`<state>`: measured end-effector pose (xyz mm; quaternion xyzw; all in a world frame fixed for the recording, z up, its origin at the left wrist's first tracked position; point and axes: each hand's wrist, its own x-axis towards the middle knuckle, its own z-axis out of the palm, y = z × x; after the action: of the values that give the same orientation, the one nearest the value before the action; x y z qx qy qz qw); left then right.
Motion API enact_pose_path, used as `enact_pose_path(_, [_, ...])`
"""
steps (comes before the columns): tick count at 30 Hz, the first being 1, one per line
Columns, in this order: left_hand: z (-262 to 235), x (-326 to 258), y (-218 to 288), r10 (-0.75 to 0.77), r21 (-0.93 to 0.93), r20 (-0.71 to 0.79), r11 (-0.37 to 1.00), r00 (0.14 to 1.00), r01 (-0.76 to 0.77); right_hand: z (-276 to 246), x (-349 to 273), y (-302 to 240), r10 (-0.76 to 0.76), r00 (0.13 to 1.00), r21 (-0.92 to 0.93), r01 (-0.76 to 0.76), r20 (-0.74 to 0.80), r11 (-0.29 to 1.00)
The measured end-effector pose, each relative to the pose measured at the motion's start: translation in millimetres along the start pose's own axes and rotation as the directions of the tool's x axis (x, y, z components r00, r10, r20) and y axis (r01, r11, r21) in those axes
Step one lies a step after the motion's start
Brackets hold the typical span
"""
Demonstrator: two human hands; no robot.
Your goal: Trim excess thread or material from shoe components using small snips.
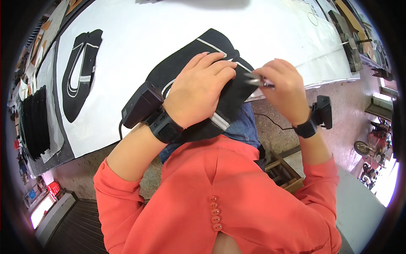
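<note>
A black fabric piece (171,67) edged with narrow white strips, shaped like a shoe upper, lies partly on the white tabletop and partly over my lap. My left hand (201,86) rests on top of it, fingers stretched out, covering its middle. To the right, my right hand (284,84) is closed around small metal scissors (256,79). Their blades point left, beside the fabric's right edge. A thin white tape (321,56) runs from a reel at the right toward my right hand. Whether these fingers also grip the tape is hidden.
A similar black piece (81,76) lies at the left of the white tabletop (122,25). Beyond it hangs a stack of black pieces (36,122). The tape reel (352,42) stands at the right edge. A wooden box (283,173) sits below, near my right elbow.
</note>
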<state>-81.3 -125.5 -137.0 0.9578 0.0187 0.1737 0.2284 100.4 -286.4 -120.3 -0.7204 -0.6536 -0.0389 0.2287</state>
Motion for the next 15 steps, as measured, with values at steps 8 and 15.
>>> enact_pose_path(8, [0, 2, 5, 0.007, 0.028, 0.021, 1.000, 1.000, -0.007, -8, -11, -27, -0.028, 0.989, -0.118, 0.045, 0.142, 0.992])
enact_pose_path(15, [12, -6, 15, -0.005, 0.219, -0.043, 0.976, 0.999, 0.014, -22, -19, -20, 0.043, 0.994, -0.034, -0.039, 0.102, 0.999])
